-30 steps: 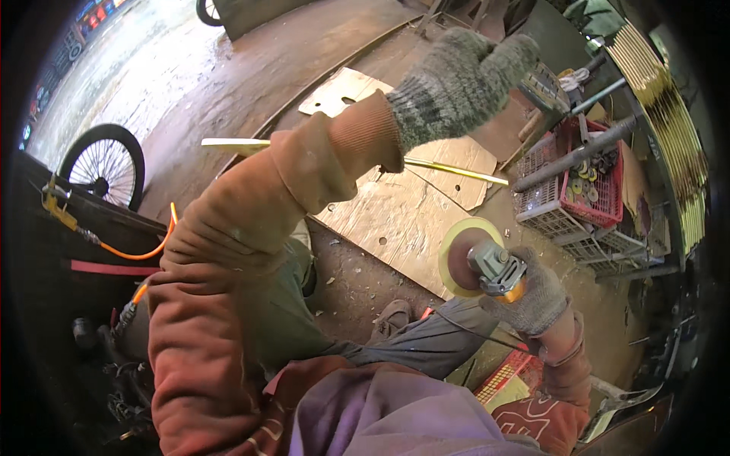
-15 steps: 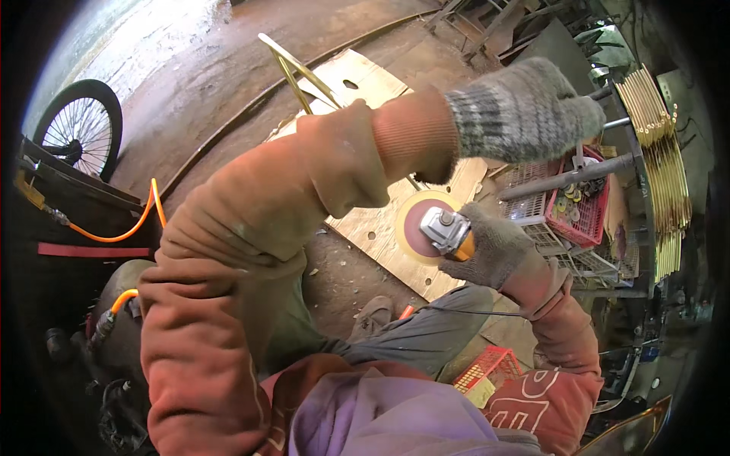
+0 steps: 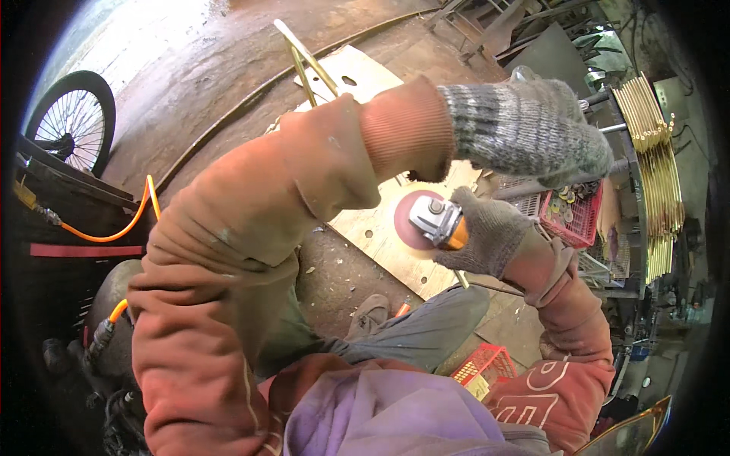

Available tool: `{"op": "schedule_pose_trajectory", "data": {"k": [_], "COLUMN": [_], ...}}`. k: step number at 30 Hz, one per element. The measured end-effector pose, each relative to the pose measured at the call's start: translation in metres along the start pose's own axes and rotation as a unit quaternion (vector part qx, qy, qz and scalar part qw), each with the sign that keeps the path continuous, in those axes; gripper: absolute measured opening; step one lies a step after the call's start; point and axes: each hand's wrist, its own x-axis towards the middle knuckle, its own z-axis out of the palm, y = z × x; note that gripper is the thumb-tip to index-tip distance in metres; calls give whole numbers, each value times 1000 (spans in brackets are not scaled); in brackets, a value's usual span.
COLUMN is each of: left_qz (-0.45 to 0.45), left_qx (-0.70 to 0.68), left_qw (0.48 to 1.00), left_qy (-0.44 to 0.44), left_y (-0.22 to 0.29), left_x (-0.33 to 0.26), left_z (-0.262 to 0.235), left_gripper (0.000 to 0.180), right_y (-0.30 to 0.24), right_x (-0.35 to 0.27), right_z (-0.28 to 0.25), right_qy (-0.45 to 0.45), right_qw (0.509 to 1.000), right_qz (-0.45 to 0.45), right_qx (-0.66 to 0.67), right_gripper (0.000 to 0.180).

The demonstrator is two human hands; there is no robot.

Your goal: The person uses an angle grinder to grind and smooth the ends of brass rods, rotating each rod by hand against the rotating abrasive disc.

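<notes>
My left arm reaches across to the right. My left hand [image 3: 536,129], in a grey striped knit glove, is over a grey metal bar beside the rack; its fingers curl downward, and anything inside them is hidden. Lower down, my gloved right hand [image 3: 490,232] is wrapped round an angle grinder [image 3: 439,220] with an orange body and a round reddish disc [image 3: 411,220]. A gold-coloured tube [image 3: 306,47] sticks out beyond my left sleeve, which covers part of it. Another gold tube end [image 3: 461,279] shows just below my right hand.
A perforated board [image 3: 372,232] lies on the floor under the grinder. At right, many gold tubes [image 3: 658,182] hang on a rack, near a red crate [image 3: 576,216] of small parts. A smaller red basket [image 3: 487,362] is by my leg; an orange hose [image 3: 114,237] and a wheel [image 3: 74,125] are at left.
My left hand has shifted right and slightly down, its fingers now bent downward. The grinder has moved a little left and up with my right hand. A gold tube end has come into sight below it.
</notes>
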Motion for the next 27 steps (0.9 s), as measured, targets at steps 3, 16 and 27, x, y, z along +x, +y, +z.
{"op": "schedule_pose_trajectory", "data": {"k": [3,16,27], "left_qz": [33,-181,-69], "left_qx": [9,-130,-103], "left_qw": [999,970,991], "left_qy": [16,96,60], "left_y": [9,43,48], "left_x": [0,-15,-18], "left_z": [2,-17,-20], "left_gripper": [30,31,10], "right_y": [7,16,3], "right_x": [-4,17,14], "right_z": [1,11,-3], "right_qy": [4,-3,-56], "right_qw": [1000,995,988], "right_qz": [15,-13,-17], "right_qx": [6,97,141], "right_gripper": [79,87,84]}}
